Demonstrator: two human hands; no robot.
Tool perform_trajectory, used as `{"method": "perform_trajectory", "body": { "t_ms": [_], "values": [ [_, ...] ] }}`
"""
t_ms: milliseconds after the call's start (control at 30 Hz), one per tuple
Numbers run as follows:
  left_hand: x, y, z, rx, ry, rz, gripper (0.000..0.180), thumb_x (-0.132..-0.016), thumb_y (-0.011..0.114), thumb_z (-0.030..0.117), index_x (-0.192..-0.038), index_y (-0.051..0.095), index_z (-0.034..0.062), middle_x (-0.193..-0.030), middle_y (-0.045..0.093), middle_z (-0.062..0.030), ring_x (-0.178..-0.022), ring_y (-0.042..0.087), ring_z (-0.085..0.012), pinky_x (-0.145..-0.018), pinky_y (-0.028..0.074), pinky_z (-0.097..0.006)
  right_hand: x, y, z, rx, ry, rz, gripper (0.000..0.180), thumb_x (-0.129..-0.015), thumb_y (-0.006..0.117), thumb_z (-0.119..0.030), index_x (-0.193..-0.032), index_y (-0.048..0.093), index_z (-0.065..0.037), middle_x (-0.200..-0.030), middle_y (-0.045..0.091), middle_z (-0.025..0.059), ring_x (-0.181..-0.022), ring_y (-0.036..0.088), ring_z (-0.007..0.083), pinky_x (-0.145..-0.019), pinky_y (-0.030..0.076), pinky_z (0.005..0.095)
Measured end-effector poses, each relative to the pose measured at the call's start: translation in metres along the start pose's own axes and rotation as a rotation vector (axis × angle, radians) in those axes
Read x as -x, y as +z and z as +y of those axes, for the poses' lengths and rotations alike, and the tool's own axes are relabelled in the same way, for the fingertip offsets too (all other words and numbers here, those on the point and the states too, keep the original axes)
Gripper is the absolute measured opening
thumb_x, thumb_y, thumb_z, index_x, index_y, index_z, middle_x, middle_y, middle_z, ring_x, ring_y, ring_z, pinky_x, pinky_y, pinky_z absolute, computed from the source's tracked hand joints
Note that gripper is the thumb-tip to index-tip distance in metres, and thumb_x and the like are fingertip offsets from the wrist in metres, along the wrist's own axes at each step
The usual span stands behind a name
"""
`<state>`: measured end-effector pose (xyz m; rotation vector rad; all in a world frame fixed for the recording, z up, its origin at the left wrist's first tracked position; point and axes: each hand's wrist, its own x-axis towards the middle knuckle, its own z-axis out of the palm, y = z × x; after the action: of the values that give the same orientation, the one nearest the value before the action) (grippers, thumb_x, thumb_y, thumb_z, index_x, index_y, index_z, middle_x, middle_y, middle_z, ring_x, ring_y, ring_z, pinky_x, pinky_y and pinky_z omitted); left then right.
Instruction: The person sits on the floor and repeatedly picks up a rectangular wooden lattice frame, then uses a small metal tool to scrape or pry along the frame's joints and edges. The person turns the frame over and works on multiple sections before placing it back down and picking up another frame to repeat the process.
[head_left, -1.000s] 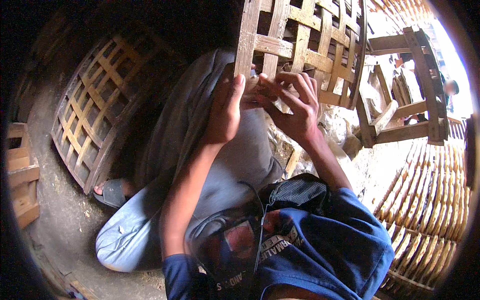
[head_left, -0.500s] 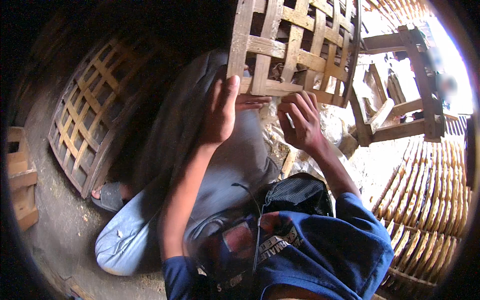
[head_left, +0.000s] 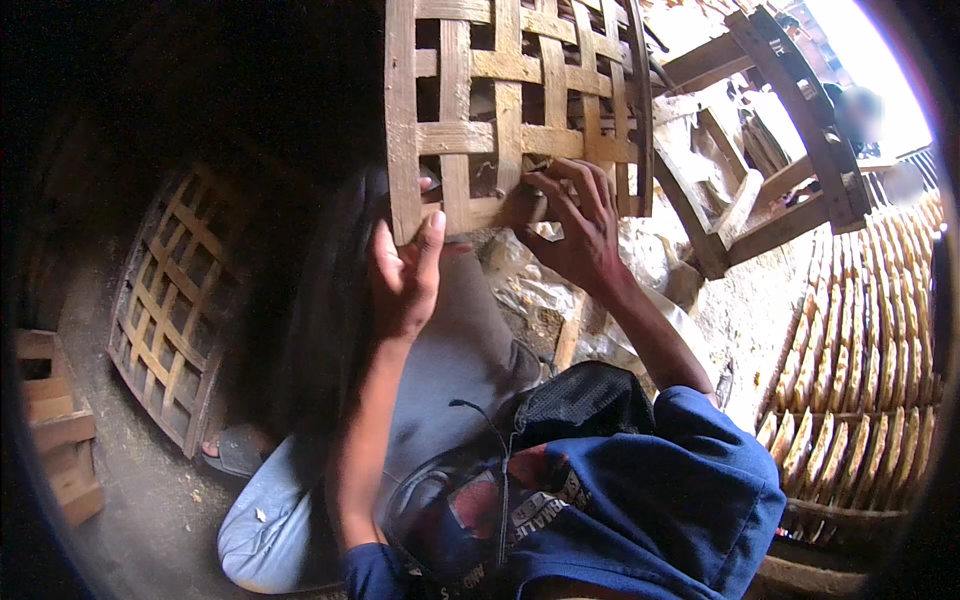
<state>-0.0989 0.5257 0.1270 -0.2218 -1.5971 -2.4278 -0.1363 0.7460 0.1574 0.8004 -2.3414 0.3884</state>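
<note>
A panel of woven flat wooden slats (head_left: 508,105) stands upright in front of me, with square gaps in its weave. My left hand (head_left: 405,280) grips its lower left corner, thumb in front of the frame and fingertips showing through a gap behind. At the lower edge, my right hand (head_left: 583,215) has curled fingers around the bottom slat near the middle, the thumb below it. A blurred patch hides exactly what lies between the right thumb and forefinger. Beneath the panel are my bent legs in light blue trousers (head_left: 270,520).
A second woven panel (head_left: 165,290) leans at the left, near a sandalled foot (head_left: 237,452). Stacked wooden pieces (head_left: 62,430) stand at the far left. To the right are a wooden frame (head_left: 800,110), crumpled plastic (head_left: 640,255) and rows of pale slats (head_left: 860,330).
The panel appears further left and lower in view as the view shifts. My left hand has gone from stretched fingers to gripping the corner. My right fingers have come up onto the bottom slat.
</note>
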Motion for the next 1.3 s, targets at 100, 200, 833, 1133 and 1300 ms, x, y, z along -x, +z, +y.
{"method": "perform_trajectory", "body": {
  "t_ms": [100,200,833,1133,1300],
  "values": [
    [0.003,-0.005,-0.003,-0.202,0.098,-0.013,0.044,-0.102,0.057,0.014,-0.14,0.043,-0.0005,-0.135,0.053,-0.0106,-0.12,0.057,-0.017,-0.087,0.06,-0.033,0.002,0.005,-0.001,-0.038,0.07,0.03,0.073,-0.065,0.087,-0.025,-0.132,0.059,-0.016,-0.132,0.051,0.0134,-0.123,0.048,0.0379,-0.105,0.04,0.0511],
    [0.007,0.004,0.011,-0.063,-0.002,0.003,0.043,-0.101,0.057,0.013,-0.14,0.043,-0.0006,-0.135,0.053,-0.0114,-0.121,0.056,-0.0196,-0.089,0.06,-0.035,-0.003,0.006,-0.002,-0.031,-0.003,0.04,0.086,-0.059,0.085,-0.018,-0.14,0.055,-0.019,-0.14,0.048,0.0114,-0.129,0.046,0.0359,-0.107,0.038,0.0507],
    [0.013,0.019,0.023,-0.019,-0.018,0.035,0.042,-0.103,0.055,0.018,-0.14,0.046,0.0013,-0.136,0.053,-0.0125,-0.116,0.061,-0.0232,-0.081,0.062,-0.035,-0.003,0.0,-0.008,-0.177,-0.222,0.185,0.041,-0.057,0.086,-0.018,-0.094,0.072,-0.01,-0.101,0.065,0.0076,-0.095,0.063,0.0279,-0.081,0.047,0.0416],
    [0.011,0.016,0.021,-0.007,-0.018,0.051,0.04,-0.103,0.055,0.018,-0.139,0.047,0.0016,-0.135,0.054,-0.0112,-0.113,0.063,-0.0224,-0.081,0.062,-0.036,-0.017,-0.024,0.005,-0.237,-0.3,-0.054,0.034,-0.067,0.074,0.001,-0.1,0.074,-0.007,-0.102,0.066,0.0073,-0.093,0.064,0.0259,-0.08,0.05,0.039],
    [0.01,0.013,0.014,0.029,-0.018,0.078,0.038,-0.103,0.055,0.015,-0.137,0.048,0.0017,-0.134,0.055,-0.0109,-0.109,0.064,-0.0214,-0.08,0.063,-0.034,-0.01,-0.022,0.005,-0.294,-0.188,-0.073,0.021,-0.071,0.076,0.0,-0.091,0.071,-0.006,-0.097,0.065,0.0083,-0.09,0.064,0.0269,-0.079,0.05,0.0389]
  ]
}}
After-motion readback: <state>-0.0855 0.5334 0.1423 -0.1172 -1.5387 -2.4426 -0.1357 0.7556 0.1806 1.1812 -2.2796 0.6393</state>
